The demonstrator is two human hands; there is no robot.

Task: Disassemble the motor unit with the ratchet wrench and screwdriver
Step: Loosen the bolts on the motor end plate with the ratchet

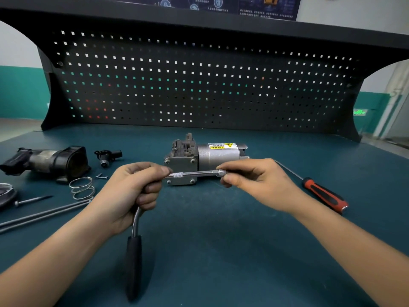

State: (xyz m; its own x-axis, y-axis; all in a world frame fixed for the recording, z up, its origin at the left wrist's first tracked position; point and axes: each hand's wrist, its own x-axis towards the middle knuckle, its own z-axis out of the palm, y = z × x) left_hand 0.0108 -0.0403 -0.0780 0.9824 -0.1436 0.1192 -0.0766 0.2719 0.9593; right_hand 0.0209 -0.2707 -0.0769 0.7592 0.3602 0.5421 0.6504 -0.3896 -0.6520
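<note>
Ratchet wrench point(134, 262) hangs nearest, black grip downward, in front of the motor unit point(205, 159). Left hand point(132, 187): fingers curled tight round the wrench's metal neck. Extension bar point(194, 173) runs level across the motor unit's front plate; contact cannot be told. Right hand point(254, 185): thumb and fingertips pinch the bar's socket end. Screwdriver point(323, 193) lies right of the motor unit, untouched; spring point(82, 188) and black housing point(48, 161) lie to its left.
</note>
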